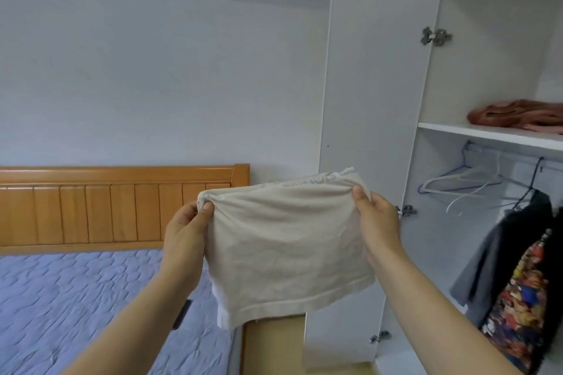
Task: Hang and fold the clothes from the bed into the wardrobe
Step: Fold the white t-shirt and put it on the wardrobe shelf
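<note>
Your left hand (pixel 185 231) and right hand (pixel 376 216) each pinch a top corner of the cloth (pixel 283 240), held left of the wardrobe (pixel 426 100), above the bed (pixel 76 298).

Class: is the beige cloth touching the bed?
Apart. The head view shows both hands, left and right, holding the cloth above the bed.

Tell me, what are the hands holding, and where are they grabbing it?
A folded beige cloth. The left hand pinches its top left corner and the right hand pinches its top right corner, so it hangs down between them.
</note>
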`<state>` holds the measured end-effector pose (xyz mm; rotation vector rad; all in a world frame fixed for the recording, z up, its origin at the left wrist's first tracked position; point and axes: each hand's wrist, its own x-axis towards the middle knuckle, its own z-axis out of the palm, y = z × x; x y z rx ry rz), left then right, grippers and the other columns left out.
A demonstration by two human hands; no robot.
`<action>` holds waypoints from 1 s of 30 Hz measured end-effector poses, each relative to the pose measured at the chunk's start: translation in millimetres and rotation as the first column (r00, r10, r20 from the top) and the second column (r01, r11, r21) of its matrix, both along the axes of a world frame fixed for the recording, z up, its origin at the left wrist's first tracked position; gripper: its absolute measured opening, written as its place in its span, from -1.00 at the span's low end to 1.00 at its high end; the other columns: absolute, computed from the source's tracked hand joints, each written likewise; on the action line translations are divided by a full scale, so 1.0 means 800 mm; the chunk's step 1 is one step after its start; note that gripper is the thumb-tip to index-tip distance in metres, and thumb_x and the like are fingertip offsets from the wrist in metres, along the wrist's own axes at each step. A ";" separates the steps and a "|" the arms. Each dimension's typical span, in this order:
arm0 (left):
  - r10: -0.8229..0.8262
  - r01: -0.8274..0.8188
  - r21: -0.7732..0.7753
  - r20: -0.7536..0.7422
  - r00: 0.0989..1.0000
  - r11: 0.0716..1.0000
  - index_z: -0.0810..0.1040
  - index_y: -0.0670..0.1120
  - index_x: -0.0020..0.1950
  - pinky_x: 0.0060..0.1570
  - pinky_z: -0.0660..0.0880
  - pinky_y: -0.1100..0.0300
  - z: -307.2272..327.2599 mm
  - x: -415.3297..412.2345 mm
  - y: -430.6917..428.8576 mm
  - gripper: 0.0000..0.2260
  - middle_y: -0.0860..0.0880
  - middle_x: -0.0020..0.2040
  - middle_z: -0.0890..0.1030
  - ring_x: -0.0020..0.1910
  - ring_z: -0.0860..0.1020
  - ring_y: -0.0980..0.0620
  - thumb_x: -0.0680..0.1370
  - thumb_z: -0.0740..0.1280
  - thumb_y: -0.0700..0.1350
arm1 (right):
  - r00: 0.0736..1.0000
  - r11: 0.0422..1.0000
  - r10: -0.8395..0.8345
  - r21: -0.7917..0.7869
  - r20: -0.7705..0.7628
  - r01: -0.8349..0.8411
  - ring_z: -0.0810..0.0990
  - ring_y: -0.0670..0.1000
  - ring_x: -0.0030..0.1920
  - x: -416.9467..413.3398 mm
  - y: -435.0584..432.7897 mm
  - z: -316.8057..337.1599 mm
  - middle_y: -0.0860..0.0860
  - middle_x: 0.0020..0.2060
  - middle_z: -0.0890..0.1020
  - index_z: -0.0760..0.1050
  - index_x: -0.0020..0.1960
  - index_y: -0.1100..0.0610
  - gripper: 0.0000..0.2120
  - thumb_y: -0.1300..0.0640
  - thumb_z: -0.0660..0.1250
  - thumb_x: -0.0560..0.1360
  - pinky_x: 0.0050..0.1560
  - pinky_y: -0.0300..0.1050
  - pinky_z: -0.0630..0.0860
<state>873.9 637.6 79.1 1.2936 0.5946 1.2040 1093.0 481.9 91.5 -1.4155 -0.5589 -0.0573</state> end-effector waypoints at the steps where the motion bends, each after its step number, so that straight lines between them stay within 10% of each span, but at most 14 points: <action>1: -0.023 0.023 0.008 -0.006 1.000 1.000 0.60 -0.10 -0.08 0.02 0.45 -0.05 0.002 0.013 0.015 -0.84 -0.10 -0.07 0.61 -0.05 0.51 -0.09 0.59 0.29 -0.06 | 1.000 1.000 -0.030 0.009 -0.002 0.030 0.37 -0.01 -0.25 0.009 0.008 0.003 0.09 -0.28 0.44 0.43 -0.05 0.47 -0.54 0.00 0.27 0.58 -0.26 -0.12 0.25; 15: -0.369 0.368 0.009 0.035 0.929 0.930 0.54 -0.22 -0.03 -0.05 0.34 0.01 0.024 0.266 0.103 -0.80 -0.13 -0.09 0.51 -0.08 0.43 -0.06 0.60 0.28 -0.07 | 0.924 0.925 -0.381 0.003 0.036 0.381 0.55 0.07 -0.10 0.173 0.023 0.037 0.12 -0.14 0.63 0.58 -0.04 0.22 -0.72 0.01 0.26 0.59 0.02 0.00 0.49; 30: -0.631 0.626 0.083 0.075 0.772 0.775 0.49 -0.28 -0.03 -0.06 0.33 0.01 0.060 0.596 0.068 -0.75 -0.11 -0.10 0.50 -0.10 0.41 -0.04 0.59 0.29 -0.07 | 0.731 0.750 -0.656 0.056 0.188 0.659 0.34 -0.07 -0.39 0.394 -0.062 0.081 0.00 -0.38 0.43 0.45 -0.25 0.19 -0.66 0.00 0.23 0.60 -0.45 -0.31 0.28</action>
